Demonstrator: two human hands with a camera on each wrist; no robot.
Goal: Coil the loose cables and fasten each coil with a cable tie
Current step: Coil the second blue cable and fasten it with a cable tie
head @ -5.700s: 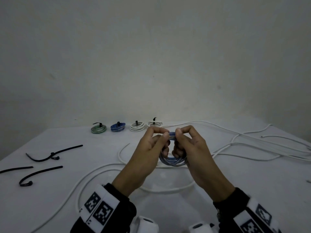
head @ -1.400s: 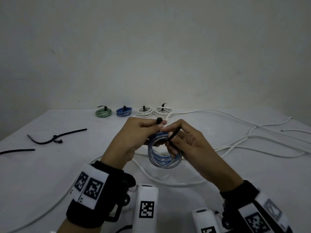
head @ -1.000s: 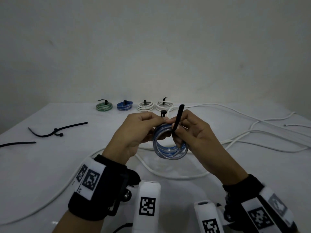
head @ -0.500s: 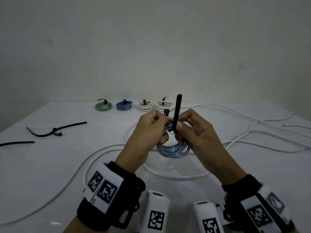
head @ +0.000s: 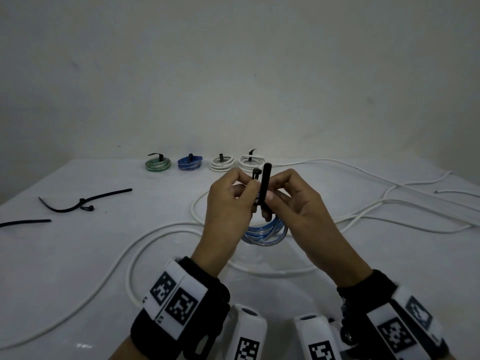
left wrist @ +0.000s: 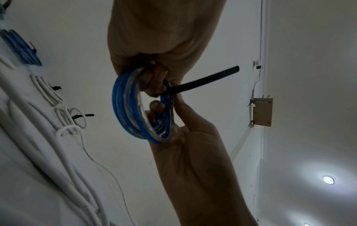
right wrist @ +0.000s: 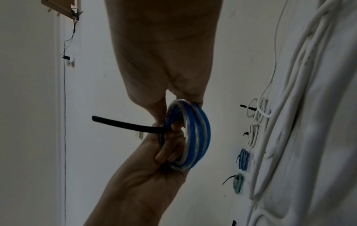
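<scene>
A small coil of blue and clear cable (head: 267, 231) hangs between both hands above the table's middle. A black cable tie (head: 265, 185) wraps the coil's top, and its strap stands upright. My left hand (head: 249, 185) curls through the coil (right wrist: 201, 134) and pinches the tie's head against it. My right hand (head: 272, 194) pinches the strap low down, with a finger through the coil (left wrist: 125, 107). The strap's free end (left wrist: 203, 82) sticks out past the fingers. The part of the tie under the coil is hidden.
Several tied coils line the back of the white table (head: 78, 255): green (head: 158, 165), blue (head: 190, 163), two white (head: 222, 163). Loose black ties (head: 83, 202) lie at the left. Long white cables (head: 161, 229) run under the hands and off to the right (head: 389, 203).
A black tie has been taken from the left and put round the blue coil. Over the last second its strap swung from slanting to upright, and the hands drew closer together.
</scene>
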